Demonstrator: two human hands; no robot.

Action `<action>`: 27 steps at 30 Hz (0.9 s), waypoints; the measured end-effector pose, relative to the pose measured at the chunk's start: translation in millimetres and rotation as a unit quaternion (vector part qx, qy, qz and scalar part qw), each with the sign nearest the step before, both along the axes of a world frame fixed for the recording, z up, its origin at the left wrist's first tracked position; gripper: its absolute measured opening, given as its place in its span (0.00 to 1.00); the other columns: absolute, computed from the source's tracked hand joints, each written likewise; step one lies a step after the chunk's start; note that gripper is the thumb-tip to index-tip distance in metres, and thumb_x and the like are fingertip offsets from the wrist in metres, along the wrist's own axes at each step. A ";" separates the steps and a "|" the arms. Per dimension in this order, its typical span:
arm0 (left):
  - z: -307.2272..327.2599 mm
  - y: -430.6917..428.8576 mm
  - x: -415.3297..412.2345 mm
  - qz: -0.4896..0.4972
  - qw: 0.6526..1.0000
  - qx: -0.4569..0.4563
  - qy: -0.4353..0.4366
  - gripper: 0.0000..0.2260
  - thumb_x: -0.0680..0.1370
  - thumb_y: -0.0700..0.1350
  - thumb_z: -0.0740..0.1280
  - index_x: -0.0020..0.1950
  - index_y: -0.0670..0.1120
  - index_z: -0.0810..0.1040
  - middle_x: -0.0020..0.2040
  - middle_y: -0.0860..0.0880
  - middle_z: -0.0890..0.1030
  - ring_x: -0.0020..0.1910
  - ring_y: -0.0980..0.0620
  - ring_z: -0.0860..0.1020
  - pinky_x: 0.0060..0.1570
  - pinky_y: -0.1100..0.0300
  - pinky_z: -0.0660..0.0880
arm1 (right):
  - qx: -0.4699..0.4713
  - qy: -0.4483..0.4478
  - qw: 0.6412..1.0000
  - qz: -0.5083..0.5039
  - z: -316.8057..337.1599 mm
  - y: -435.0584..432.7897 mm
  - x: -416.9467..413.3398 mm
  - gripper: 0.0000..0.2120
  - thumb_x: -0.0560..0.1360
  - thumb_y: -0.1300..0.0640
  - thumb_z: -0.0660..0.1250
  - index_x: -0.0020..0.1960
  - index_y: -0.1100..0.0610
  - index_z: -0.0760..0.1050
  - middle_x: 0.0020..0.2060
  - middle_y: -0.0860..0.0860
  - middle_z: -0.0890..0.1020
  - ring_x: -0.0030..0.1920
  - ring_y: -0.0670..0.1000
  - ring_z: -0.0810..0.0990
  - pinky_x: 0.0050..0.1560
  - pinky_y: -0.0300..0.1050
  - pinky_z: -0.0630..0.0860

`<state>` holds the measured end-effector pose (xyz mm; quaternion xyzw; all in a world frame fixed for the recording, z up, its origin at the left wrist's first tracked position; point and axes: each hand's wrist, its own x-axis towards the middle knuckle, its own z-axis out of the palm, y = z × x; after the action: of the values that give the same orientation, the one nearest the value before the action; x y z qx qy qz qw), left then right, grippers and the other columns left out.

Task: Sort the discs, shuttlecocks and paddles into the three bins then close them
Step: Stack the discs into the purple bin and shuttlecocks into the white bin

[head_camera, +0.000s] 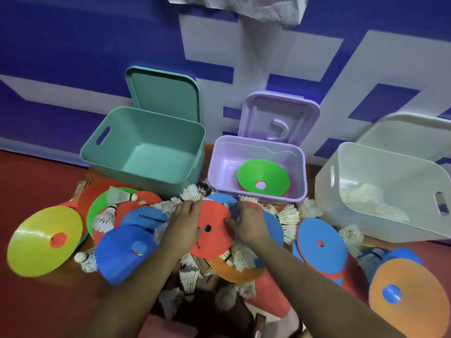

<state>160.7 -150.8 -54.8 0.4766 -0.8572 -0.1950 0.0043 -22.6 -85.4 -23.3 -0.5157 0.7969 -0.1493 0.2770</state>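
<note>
A red disc (212, 225) with a centre hole lies on top of the pile in the middle of the floor. My left hand (183, 226) grips its left edge and my right hand (247, 224) grips its right edge. Around it lie blue, yellow, green and orange discs with white shuttlecocks (122, 195) scattered among them. At the back stand three open bins: a teal bin (146, 142) with nothing in it, a purple bin (256, 148) holding a green disc (263, 178), and a white bin (380, 181) holding shuttlecocks. Wooden paddle parts show under the pile near my arms.
Each bin's lid leans against the blue and white wall behind it: teal lid (163, 93), purple lid (278, 115), white lid (412, 132). A yellow disc (44, 240) lies far left, an orange disc (407, 291) far right. The floor is red.
</note>
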 end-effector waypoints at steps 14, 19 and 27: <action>70.3 -11.9 -13.7 0.194 0.851 0.248 0.419 0.07 0.76 0.43 0.67 0.48 0.56 0.78 0.44 0.53 0.83 0.43 0.54 0.81 0.48 0.50 0.77 | -0.105 -0.180 0.963 -0.171 17.3 36.9 -67.5 0.08 0.75 0.54 0.70 0.50 0.58 0.79 0.40 0.50 0.83 0.40 0.44 0.80 0.45 0.42 0.77; 79.2 -5.7 -30.7 0.243 0.821 0.243 0.456 0.07 0.74 0.49 0.68 0.51 0.57 0.78 0.50 0.52 0.83 0.50 0.47 0.81 0.52 0.42 0.78 | 0.096 -0.041 0.982 -0.157 -19.5 64.4 -99.0 0.22 0.73 0.45 0.71 0.53 0.64 0.73 0.50 0.59 0.81 0.52 0.60 0.78 0.45 0.48 0.72; 83.9 32.6 -49.1 0.311 0.779 0.226 0.496 0.09 0.79 0.39 0.65 0.56 0.50 0.77 0.49 0.51 0.83 0.46 0.53 0.83 0.41 0.57 0.79 | -0.008 -0.055 0.991 -0.120 -23.4 56.4 -100.3 0.08 0.70 0.58 0.67 0.35 0.56 0.69 0.32 0.55 0.74 0.37 0.58 0.74 0.36 0.46 0.64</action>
<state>111.6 -118.1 29.1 0.5422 -0.4732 -0.5803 0.3812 -122.9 -29.0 -46.7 -0.4099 0.8351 -0.2164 0.2963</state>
